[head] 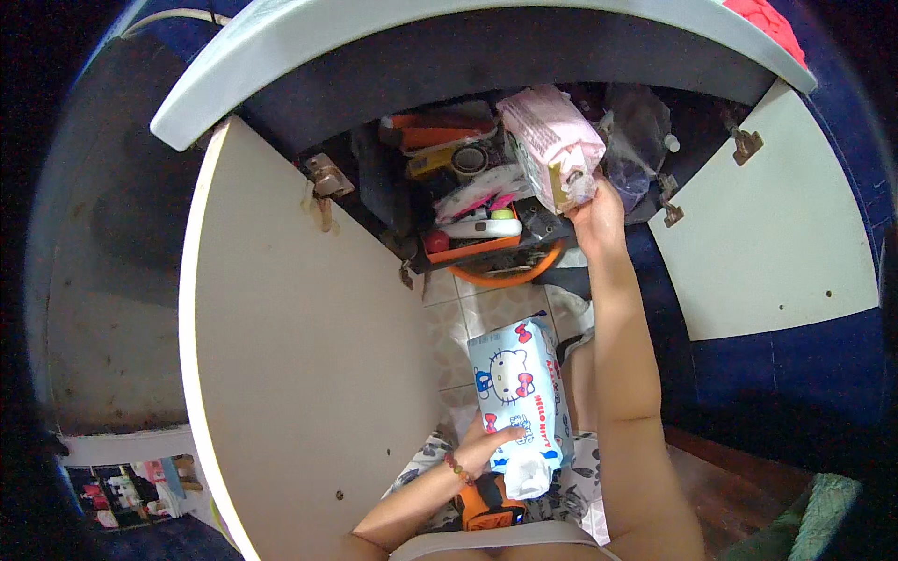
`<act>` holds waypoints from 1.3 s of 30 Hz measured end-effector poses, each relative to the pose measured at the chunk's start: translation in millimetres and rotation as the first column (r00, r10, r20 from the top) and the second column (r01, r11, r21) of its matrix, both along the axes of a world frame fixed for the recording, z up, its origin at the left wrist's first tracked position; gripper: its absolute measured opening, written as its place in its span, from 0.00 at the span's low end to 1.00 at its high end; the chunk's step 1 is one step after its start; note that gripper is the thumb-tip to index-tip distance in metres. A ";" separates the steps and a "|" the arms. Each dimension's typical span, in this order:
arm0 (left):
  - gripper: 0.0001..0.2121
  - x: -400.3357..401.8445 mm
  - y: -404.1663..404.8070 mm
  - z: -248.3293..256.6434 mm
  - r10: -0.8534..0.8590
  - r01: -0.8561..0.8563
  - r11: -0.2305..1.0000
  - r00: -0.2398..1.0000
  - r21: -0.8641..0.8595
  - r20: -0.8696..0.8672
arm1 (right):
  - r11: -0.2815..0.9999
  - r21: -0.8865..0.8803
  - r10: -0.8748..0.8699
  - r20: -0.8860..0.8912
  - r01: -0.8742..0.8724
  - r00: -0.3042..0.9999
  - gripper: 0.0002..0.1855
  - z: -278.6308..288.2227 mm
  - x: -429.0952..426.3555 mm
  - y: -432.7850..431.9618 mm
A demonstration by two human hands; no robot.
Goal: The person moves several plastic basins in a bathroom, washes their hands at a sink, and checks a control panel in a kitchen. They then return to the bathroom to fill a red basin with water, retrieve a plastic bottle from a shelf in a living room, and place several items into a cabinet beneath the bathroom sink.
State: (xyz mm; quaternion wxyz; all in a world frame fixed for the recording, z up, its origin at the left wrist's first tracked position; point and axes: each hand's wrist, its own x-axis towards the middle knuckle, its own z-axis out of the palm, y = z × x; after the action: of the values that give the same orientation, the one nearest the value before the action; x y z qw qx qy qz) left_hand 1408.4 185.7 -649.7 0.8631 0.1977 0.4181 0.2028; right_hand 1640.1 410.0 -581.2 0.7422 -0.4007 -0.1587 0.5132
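My left hand (484, 443) grips a light blue Hello Kitty soft tissue pack (515, 386) over my lap, thumb across its printed face. White tissue (527, 475) sticks out of the end nearest me. My right hand (600, 217) reaches into an open cabinet and holds the near end of a pink plastic-wrapped pack (554, 144). Its wrapper looks crumpled at that end. Left of the pink pack lie a roll of tape (470, 160), a plastic bag with pink parts (484, 193) and an orange tray (477, 247) with a white handheld device (484, 228).
White cabinet doors stand open at left (302, 350) and right (765, 231), with metal hinges. A pale countertop edge (421, 8) curves overhead. A clear plastic bag (635, 133) sits inside at right. An orange-rimmed container (508, 279) is below the shelf. An orange-and-black object (491, 506) rests at my lap.
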 end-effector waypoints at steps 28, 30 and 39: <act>0.27 -3.8 2.6 -8.1 -0.019 0.020 0.996 1.000 0.084 -0.019 | 0.947 0.184 -0.295 0.820 0.262 0.490 0.12 32.1 -56.3 69.5; 0.27 -3.7 4.5 -5.0 -0.027 0.029 0.997 0.999 0.079 -0.026 | 0.920 0.252 -0.350 0.873 0.299 0.341 0.11 38.3 -54.0 64.0; 0.27 -0.8 4.9 -1.3 -0.016 0.020 0.995 0.999 0.096 -0.040 | 0.947 0.217 -0.319 0.727 0.236 0.609 0.13 37.2 -52.9 61.3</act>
State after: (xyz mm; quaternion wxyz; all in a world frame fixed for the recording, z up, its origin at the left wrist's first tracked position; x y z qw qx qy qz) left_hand 1407.6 190.7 -651.0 0.8460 0.2470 0.4229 0.2110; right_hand 1587.2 471.2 -544.0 0.6983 -0.5592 -0.4129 0.1708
